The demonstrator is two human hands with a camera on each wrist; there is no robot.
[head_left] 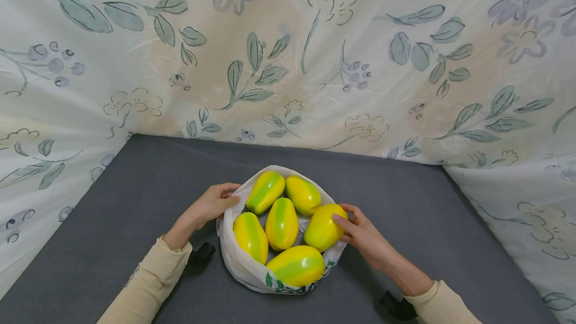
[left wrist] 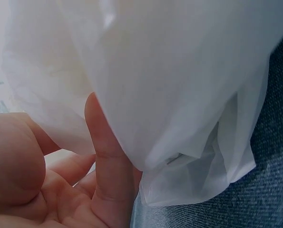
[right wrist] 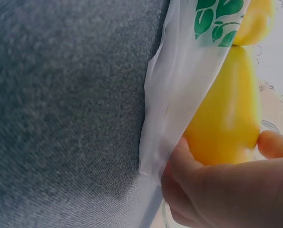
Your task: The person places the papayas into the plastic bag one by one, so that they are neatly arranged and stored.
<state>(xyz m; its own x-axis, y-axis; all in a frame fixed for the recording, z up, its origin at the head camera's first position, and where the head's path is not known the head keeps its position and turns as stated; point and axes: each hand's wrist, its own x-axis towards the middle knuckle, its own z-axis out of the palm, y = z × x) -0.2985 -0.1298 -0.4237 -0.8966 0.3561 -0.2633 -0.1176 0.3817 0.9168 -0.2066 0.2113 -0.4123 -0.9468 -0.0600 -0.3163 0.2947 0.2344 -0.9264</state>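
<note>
A white plastic bag (head_left: 228, 262) with a green leaf print stands wide open on the dark cloth, its edge rolled down. Inside lie several glossy yellow papayas (head_left: 282, 224) with green stripes. My left hand (head_left: 211, 205) pinches the bag's left rim, thumb over the edge; in the left wrist view the fingers are against the thin plastic (left wrist: 179, 71). On the opposite side, my right hand (head_left: 366, 239) grips the rightmost papaya (head_left: 325, 229), thumb on top. The right wrist view has this papaya (right wrist: 224, 109) between thumb and fingers, beside the bag's rim (right wrist: 179, 99).
A dark grey cloth (head_left: 157, 179) covers the table under the bag. Pale floral fabric (head_left: 288, 54) hangs behind and along both sides. A black wrist device (head_left: 201, 254) shows below the left wrist, and another black device (head_left: 398, 306) below the right.
</note>
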